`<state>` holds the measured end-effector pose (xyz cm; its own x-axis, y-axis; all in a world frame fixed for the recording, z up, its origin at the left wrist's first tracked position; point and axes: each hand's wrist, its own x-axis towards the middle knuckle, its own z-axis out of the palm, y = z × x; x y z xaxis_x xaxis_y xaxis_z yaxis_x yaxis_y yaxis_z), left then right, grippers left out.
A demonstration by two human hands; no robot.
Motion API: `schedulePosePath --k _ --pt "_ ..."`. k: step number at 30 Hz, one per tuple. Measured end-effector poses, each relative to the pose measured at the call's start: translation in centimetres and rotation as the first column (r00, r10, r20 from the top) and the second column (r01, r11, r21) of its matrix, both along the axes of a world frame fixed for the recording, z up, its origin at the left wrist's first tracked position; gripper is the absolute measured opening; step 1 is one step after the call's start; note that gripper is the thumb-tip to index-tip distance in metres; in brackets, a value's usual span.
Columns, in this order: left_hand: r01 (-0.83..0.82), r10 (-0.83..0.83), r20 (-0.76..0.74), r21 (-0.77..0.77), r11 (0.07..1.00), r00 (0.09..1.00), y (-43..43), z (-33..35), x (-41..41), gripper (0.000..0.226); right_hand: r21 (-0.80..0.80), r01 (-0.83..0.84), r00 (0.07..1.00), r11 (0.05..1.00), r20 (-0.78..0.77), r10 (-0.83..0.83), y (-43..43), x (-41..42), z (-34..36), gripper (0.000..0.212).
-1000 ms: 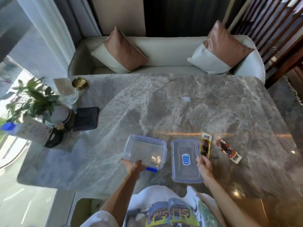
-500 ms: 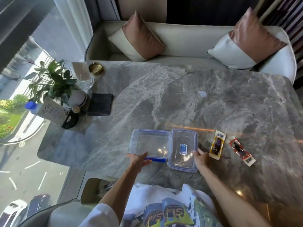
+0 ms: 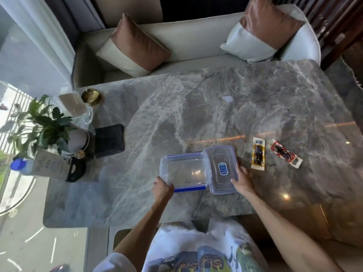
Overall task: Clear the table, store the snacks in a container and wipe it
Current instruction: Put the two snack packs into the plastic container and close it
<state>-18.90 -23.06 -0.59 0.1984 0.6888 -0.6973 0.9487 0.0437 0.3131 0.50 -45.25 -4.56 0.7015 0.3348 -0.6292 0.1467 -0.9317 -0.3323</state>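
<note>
At the tabletop's left edge stands a leafy potted plant (image 3: 46, 124), with a dark folded cloth (image 3: 109, 140) just beside it toward the middle. A small brass dish (image 3: 91, 96) sits near the far left corner, next to a clear glass holder (image 3: 75, 107) (its contents are hard to make out). Beyond the far edge, a pale sofa (image 3: 188, 42) carries two brown-and-cream cushions (image 3: 133, 46), one toward each end.

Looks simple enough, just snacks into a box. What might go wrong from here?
The lid leans on the box edge under the right hand; it might slip or slide into the yellow snack. The red snack lies farther right, easy to overlook. Wiping could bump the plant and bottle crowded at the table's left edge.
</note>
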Motion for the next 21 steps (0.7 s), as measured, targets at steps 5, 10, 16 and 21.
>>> schedulePosePath --k 5,10,16,21 --pt "0.124 -0.096 -0.098 0.328 0.937 0.990 -2.9 1.6 3.5 0.067 0.253 0.119 0.991 0.960 -0.091 -0.098 -1.9 3.1 1.1 0.065" --pt "0.320 -0.315 -0.092 0.469 0.823 0.945 -7.3 1.8 13.1 0.047 0.340 0.235 0.959 0.911 0.072 -0.274 -8.1 12.3 2.5 0.033" --pt "0.385 -0.441 0.061 0.391 0.836 0.896 -14.7 0.3 23.3 0.026 0.268 0.349 0.906 0.898 0.150 -0.397 -13.7 21.1 2.5 0.027" --pt "0.378 -0.402 0.076 0.220 0.899 0.912 -19.5 -2.0 28.6 0.027 0.200 0.332 0.926 0.922 0.120 -0.359 -14.4 23.8 0.2 0.030"
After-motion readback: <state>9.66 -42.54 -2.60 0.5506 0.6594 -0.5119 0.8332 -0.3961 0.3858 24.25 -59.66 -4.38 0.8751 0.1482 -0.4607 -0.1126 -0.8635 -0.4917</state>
